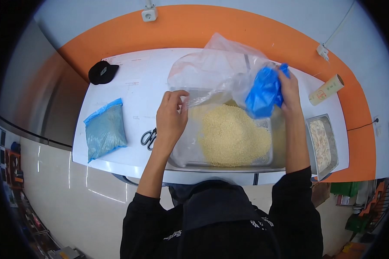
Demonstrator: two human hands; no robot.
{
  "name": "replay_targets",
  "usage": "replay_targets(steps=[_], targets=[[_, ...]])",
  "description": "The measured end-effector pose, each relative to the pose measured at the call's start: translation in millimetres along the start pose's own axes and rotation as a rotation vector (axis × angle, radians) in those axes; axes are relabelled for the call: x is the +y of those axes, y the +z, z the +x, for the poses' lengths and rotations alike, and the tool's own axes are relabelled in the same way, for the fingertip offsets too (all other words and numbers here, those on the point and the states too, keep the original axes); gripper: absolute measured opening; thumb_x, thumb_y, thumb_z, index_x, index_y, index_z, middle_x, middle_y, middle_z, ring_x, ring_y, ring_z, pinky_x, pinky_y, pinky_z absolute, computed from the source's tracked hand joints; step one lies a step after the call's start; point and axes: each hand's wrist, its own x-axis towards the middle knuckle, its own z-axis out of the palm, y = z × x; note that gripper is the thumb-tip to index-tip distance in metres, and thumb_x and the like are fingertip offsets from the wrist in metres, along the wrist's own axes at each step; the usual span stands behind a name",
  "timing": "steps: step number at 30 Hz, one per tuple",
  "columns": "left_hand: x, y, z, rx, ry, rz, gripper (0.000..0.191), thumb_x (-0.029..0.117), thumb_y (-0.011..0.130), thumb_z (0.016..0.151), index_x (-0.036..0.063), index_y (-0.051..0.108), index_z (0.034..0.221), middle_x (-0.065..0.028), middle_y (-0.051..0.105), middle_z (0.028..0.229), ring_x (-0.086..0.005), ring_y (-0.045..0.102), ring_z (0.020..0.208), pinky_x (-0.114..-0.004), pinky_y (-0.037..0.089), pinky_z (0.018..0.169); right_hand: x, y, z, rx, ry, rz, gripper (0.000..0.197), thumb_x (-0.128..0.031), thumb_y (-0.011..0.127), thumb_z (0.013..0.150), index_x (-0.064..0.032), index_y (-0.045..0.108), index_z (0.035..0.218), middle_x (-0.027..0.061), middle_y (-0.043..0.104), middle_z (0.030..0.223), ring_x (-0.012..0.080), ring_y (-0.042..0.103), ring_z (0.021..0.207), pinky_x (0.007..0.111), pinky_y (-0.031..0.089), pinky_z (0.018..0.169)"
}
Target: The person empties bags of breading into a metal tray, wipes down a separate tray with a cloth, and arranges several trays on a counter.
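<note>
A large metal tray stands before me with a heap of pale yellow crumbs in it. My right hand grips a crumpled blue plastic bag above the tray's right side. A large clear plastic bag billows over the far part of the tray, reaching towards both hands. At its left edge, my left hand pinches the film between thumb and fingers. Black-handled scissors lie just left of my left forearm, partly hidden by it.
On the white table, a filled, blue-edged plastic bag and a black cap lie at left. At right are a smaller metal pan with pale pieces in it and a cardboard tube. Wall sockets hang behind.
</note>
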Motion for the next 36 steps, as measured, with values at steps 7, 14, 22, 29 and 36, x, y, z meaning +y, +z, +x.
replay_targets(steps=[7,14,22,29,36], targets=[[12,24,17,-0.24,0.004,-0.195,0.019,0.011,0.07,0.08,0.0059,0.067,0.099,-0.0045,0.046,0.059,-0.0142,0.043,0.053,-0.031,0.039,0.051,33,-54,-16,0.284,-0.185,-0.419,0.031,-0.015,0.067,0.087,-0.0006,0.057,0.113,0.005,0.061,0.094,0.0105,0.059,0.08,0.024,0.049,0.067],[32,30,57,-0.3,-0.333,-0.298,0.032,0.031,0.064,0.087,-0.0008,0.067,0.094,-0.0012,0.044,0.046,-0.0093,0.039,0.038,-0.029,0.033,0.04,-27,-1,-97,0.372,-0.492,0.449,0.035,-0.032,0.066,0.089,-0.0043,0.058,0.108,0.009,0.062,0.098,0.0173,0.061,0.083,0.033,0.053,0.075],[31,-29,97,-0.315,-0.49,-0.647,0.027,0.027,0.059,0.093,0.0023,0.065,0.102,0.0079,0.037,0.052,-0.0014,0.03,0.04,-0.02,0.021,0.036,100,126,-3,-0.139,-1.0,-0.369,0.019,-0.009,0.072,0.079,-0.0041,0.058,0.089,0.0097,0.059,0.085,0.0226,0.057,0.083,0.031,0.044,0.079],[-29,-119,109,-0.318,-0.598,-0.846,0.031,0.031,0.055,0.096,0.0065,0.06,0.114,0.0098,0.03,0.055,0.0003,0.025,0.041,-0.019,0.015,0.033,148,220,84,-0.628,-1.252,-1.184,0.03,-0.031,0.063,0.082,-0.007,0.058,0.098,0.0108,0.056,0.089,0.0279,0.058,0.088,0.041,0.045,0.079],[-173,-214,105,0.283,-0.656,-0.865,0.03,0.033,0.054,0.095,0.0073,0.061,0.108,0.0085,0.031,0.054,-0.0015,0.028,0.042,-0.02,0.017,0.032,185,282,125,-1.162,-0.245,-1.607,0.07,-0.059,0.057,0.083,-0.0064,0.05,0.129,0.0152,0.049,0.135,0.0328,0.045,0.124,0.039,0.035,0.105]])
